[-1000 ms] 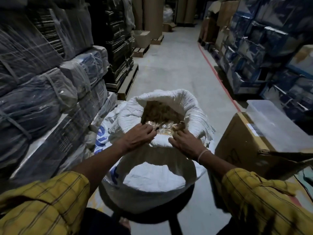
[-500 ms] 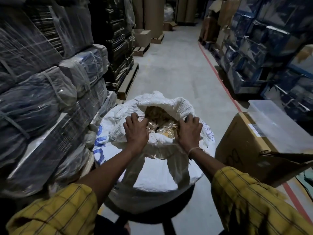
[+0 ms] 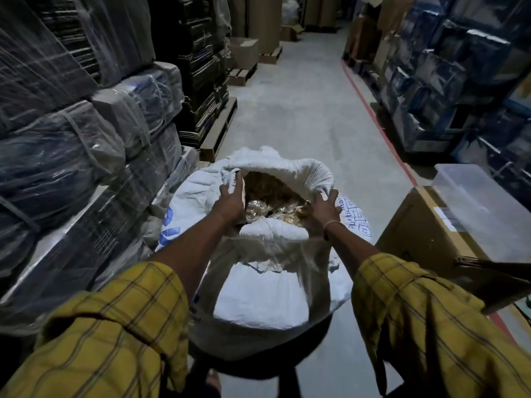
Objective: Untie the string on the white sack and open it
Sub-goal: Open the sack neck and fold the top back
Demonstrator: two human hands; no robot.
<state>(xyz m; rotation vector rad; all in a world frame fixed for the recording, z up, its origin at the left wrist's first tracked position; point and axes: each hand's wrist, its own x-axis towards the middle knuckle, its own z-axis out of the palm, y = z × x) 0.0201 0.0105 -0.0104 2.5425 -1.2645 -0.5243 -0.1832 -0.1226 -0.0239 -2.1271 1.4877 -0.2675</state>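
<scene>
Down the middle of the warehouse aisle, the white sack point(image 3: 267, 285) sits on a dark round stool point(image 3: 258, 366), its mouth wide open and its rim rolled back into a thick cuff. Both hands are on that rim: the left hand point(image 3: 231, 201) has its fingers curled over the left edge of the opening, gripping the woven cloth, and the right hand point(image 3: 324, 206) clutches the right edge with fingers spread over the fold, a thin band at the wrist. Between them you can see the contents point(image 3: 273, 199), brownish pieces in clear crinkly wrapping, filling the sack close to the top. Yellow checked sleeves point(image 3: 115, 334) frame the near view. Blue print shows on the sack's sides. On the left, plastic-wrapped bundles point(image 3: 71, 156) are stacked high right beside the sack; on the right stands a cardboard box point(image 3: 425, 228) with a clear plastic tub point(image 3: 482, 202) on top. A red floor line point(image 3: 376, 122) runs along the concrete aisle beyond.
</scene>
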